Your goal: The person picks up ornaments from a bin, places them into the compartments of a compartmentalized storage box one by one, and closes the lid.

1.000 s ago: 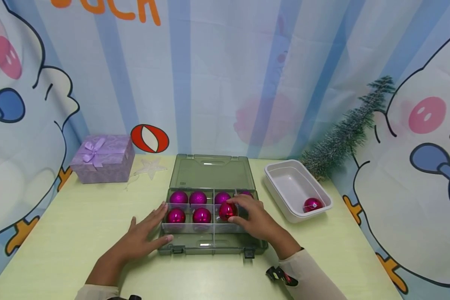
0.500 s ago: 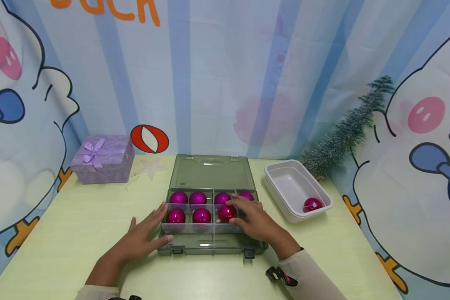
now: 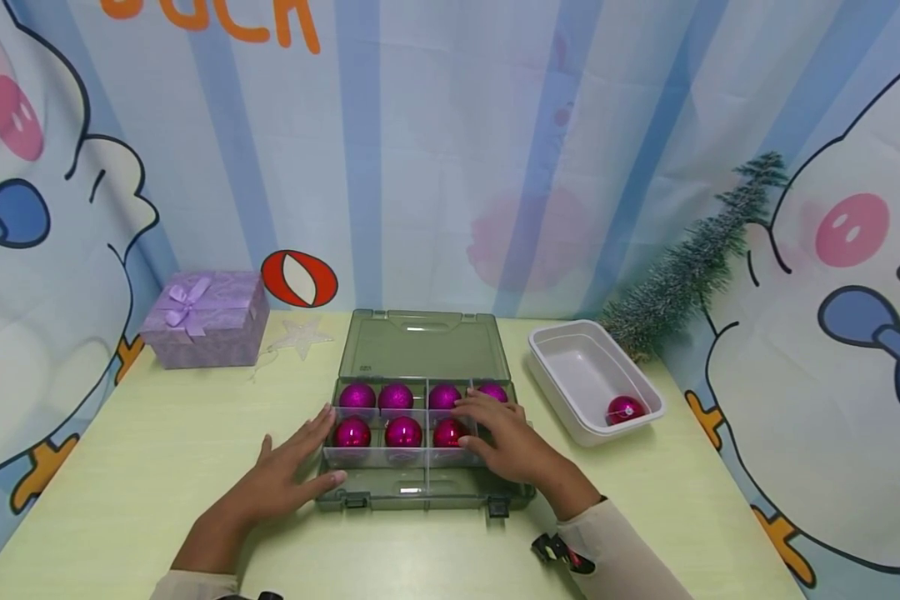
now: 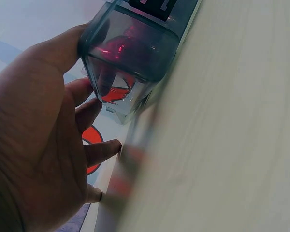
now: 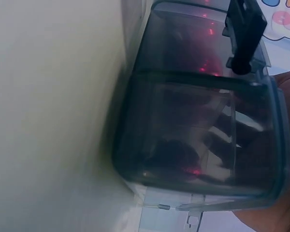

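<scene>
A tinted plastic organizer box lies with its lid raised at the back. Shiny pink baubles sit in its middle row, and glittery magenta baubles in the back row. My left hand rests against the box's left side, fingers spread and thumb over the front corner. My right hand is over the right half. Its thumb and fingertips are right at a red-pink bauble sitting low in a middle-row compartment. In the right wrist view the box wall covers most of this hand.
A white plastic tub with one pink bauble stands right of the box. Behind it leans a small frosted tree. At the back left are a purple gift box and a clear star ornament.
The red-pink bauble has moved down and slightly left into its compartment, out from between my right hand's fingertips. My right hand has barely shifted; my left hand stays in place.
</scene>
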`<state>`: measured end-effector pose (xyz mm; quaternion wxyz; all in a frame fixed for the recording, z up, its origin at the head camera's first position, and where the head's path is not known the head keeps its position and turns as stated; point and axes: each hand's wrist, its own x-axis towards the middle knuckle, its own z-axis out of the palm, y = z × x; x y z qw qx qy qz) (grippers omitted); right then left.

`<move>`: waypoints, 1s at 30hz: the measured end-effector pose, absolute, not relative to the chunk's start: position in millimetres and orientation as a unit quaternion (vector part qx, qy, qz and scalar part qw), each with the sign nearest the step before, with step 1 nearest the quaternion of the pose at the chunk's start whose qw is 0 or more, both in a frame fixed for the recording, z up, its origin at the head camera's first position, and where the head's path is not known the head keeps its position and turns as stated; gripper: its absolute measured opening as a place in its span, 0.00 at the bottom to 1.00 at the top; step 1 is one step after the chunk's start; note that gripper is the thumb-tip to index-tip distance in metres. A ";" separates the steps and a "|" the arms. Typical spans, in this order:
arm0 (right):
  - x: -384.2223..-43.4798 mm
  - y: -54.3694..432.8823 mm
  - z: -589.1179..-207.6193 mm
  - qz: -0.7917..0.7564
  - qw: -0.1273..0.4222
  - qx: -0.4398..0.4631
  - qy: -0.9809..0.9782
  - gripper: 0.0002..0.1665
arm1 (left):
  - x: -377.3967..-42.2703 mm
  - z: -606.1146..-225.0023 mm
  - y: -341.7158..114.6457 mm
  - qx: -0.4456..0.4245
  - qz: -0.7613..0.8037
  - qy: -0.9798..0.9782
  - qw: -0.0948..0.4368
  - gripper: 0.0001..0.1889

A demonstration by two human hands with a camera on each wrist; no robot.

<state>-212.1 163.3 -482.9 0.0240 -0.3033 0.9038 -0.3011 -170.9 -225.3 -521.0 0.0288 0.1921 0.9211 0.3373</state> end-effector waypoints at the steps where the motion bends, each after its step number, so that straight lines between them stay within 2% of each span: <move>1: -212.0 163.2 -482.8 -0.302 0.023 -0.303 0.904 0.27 | -171.1 -521.8 -225.4 0.192 0.337 0.921 0.028 0.49; 10: -211.5 165.6 -477.1 -0.310 0.007 -0.299 0.902 0.24 | -171.3 -522.9 -224.7 0.193 0.336 0.922 0.026 0.48; 24: -218.0 194.9 -462.2 -0.345 -0.077 -0.320 0.879 0.20 | -171.3 -520.9 -224.5 0.191 0.334 0.923 0.028 0.49; 30: -220.8 217.3 -455.8 -0.352 -0.104 -0.290 0.884 0.20 | -170.6 -520.7 -224.6 0.193 0.334 0.922 0.027 0.48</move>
